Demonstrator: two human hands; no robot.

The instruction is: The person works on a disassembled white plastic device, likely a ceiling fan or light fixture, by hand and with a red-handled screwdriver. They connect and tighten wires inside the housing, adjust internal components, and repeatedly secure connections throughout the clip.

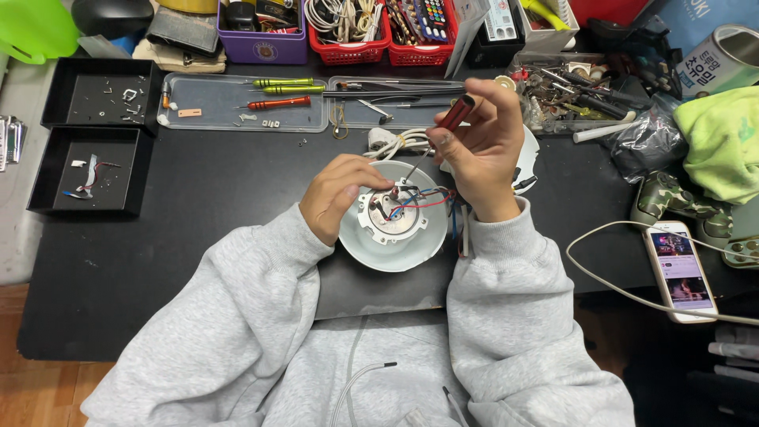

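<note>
A round white appliance base (393, 251) lies upside down on the black desk mat (221, 205), its inner metal plate and red, blue and black wires (411, 202) exposed. My left hand (340, 194) rests on its left rim, fingers curled over the edge. My right hand (478, 150) holds a dark red-handled screwdriver (456, 113) tilted down, its thin tip reaching into the wiring near the centre. Both arms wear grey sweatshirt sleeves.
Clear trays (237, 103) at the back hold green and red screwdrivers and small parts. Two black trays (91, 166) sit at the left. Red and purple baskets line the far edge. A phone (680, 271) with a white cable and a green cloth (723, 142) lie at the right.
</note>
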